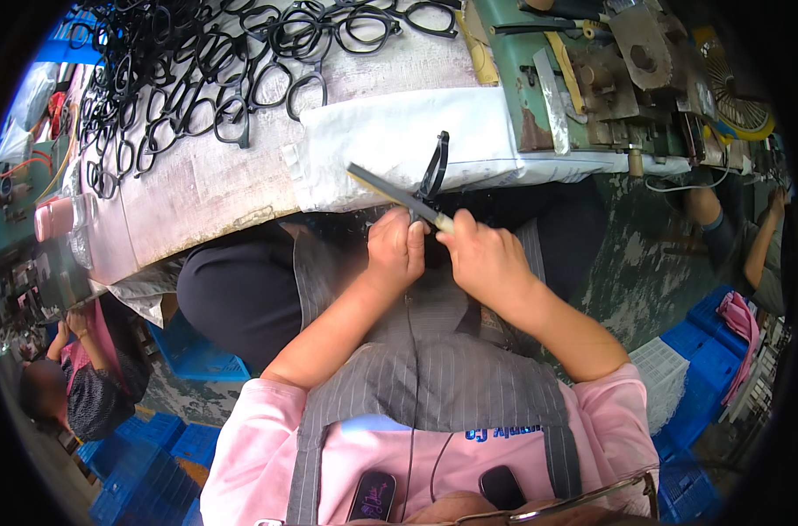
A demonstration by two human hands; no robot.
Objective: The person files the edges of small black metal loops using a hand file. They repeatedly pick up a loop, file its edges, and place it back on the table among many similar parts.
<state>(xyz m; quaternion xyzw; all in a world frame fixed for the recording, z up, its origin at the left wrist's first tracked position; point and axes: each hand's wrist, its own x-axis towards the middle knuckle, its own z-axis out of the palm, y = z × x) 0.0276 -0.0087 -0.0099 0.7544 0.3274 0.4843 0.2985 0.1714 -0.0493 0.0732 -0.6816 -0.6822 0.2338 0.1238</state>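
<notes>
Just past the table's near edge, my left hand pinches a black eyeglass frame, whose far part sticks up over a white cloth. Fingers hide much of the frame. My right hand is closed round the pale handle end of a flat grey file. The file slants up and left across the frame, close above my left fingertips. Whether it touches the frame I cannot tell.
A heap of black eyeglass frames covers the table's far left. Metal machinery stands on a green surface at the right, near a yellow-rimmed fan. Blue crates are on the floor. Other people sit at both sides.
</notes>
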